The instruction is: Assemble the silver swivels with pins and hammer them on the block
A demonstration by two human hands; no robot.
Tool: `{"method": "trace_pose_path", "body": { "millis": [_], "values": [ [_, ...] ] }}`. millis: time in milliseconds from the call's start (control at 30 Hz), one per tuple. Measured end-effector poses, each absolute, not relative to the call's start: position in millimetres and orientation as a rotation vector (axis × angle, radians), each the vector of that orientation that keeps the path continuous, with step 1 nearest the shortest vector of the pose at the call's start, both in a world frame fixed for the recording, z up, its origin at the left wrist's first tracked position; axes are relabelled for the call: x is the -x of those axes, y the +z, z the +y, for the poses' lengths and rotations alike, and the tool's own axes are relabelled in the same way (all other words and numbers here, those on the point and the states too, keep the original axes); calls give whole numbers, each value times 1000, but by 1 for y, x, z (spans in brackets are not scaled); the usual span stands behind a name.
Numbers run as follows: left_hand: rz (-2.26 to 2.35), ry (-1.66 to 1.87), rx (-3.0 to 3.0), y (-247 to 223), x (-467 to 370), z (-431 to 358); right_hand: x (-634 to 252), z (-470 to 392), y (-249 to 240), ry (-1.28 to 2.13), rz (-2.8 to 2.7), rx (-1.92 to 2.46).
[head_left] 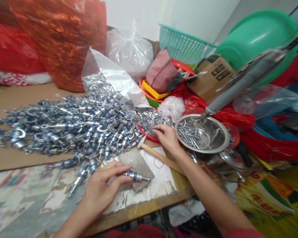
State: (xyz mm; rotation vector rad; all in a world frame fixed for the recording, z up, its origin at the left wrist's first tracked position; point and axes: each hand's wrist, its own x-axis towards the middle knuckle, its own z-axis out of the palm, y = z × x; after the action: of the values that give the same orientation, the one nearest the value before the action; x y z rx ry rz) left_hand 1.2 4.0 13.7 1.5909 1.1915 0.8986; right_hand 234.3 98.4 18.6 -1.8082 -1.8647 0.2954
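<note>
My left hand is closed around a silver metal fitting with blue bands, thumb and fingers pinching its rear part. The fitting's thin tip points right, above a flat grey metal plate. Over a red tray of small metal pieces, my right hand has its thumb and fingertips together. Whatever lies between those fingertips is too small to make out. A hammer with a wooden handle rests below my right hand, its head beside the plate.
A large heap of similar blue-banded fittings spreads across the left. Right of the tray stands a steel bowl with metal pins, and a grey tool arm slants above it. Behind are plastic bags, a cardboard box and a green basin.
</note>
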Motion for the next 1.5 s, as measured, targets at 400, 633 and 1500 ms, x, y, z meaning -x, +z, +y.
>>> {"method": "trace_pose_path", "body": {
  "millis": [400, 633, 1500],
  "values": [
    [1322, 998, -1470, 14, -6, 4, -163, -10, 25, 945, -1518, 1115],
    [1171, 996, -1431, 19, -5, -1, -174, -19, 17, 619, -1719, 997],
    [1097, 741, -955, 28, -2, -10, -226, 49, 24, 11, -2150, 1618]
  ]
}}
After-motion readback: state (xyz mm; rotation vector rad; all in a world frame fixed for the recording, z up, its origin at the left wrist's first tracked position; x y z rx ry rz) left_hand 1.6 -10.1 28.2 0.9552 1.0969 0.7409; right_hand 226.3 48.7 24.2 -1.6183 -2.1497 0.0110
